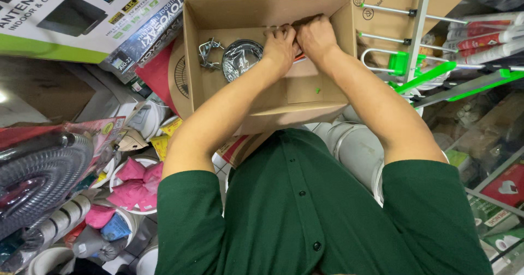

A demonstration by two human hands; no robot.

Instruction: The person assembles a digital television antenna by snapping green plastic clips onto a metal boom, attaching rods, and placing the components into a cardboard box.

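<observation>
An open brown cardboard box stands in front of me, with my two hands reaching into its far right part. My left hand and my right hand are side by side, fingers curled on a small item with a bit of orange showing under them; what it is stays hidden. Left of my hands, on the box floor, lie a bagged coil of dark cable and a bent metal bracket.
Printed cartons stack at the upper left. A white and green metal rack stands right. Pink bags in a white bucket, a ribbed black hose and white pipe fittings crowd below.
</observation>
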